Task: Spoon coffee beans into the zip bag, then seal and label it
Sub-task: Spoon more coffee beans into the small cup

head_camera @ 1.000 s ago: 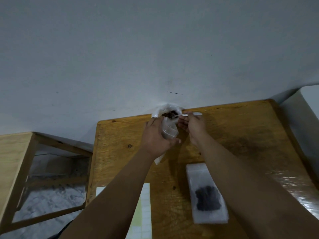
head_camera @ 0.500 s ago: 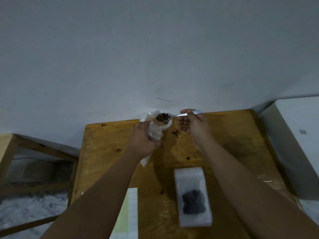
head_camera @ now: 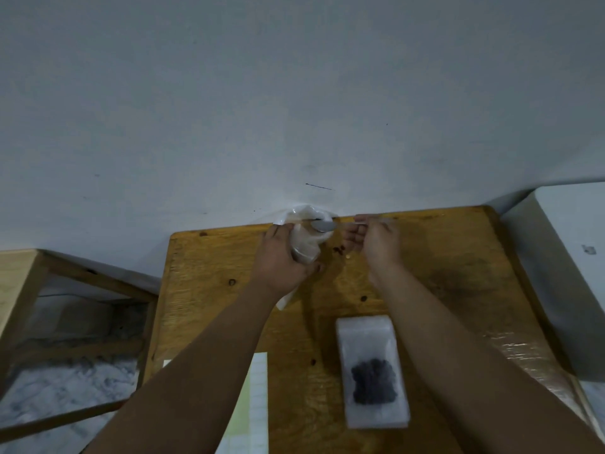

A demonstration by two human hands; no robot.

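Head view. Your left hand is closed around a crumpled clear plastic bag at the far edge of the wooden table, close to the grey wall. The bag's mouth faces up and away from you; its lower corner protrudes below your wrist, toward you. Your right hand pinches the handle of a metal spoon between thumb and fingertips. The spoon lies roughly level, and its bowl rests at the bag's mouth. Whether the bowl carries beans cannot be told; it reads as bare grey metal.

A few loose coffee beans lie on the table between your two hands, just below the spoon.

Nearer to you, under your right forearm, a second zip bag lies flat on the table. It holds a dark cluster of beans in its lower half. The state of its seal cannot be told.

A sheet of white labels lies at the near edge, partly hidden by your left forearm.

A white box stands beside the table on your right. A wooden frame stands apart on your left.
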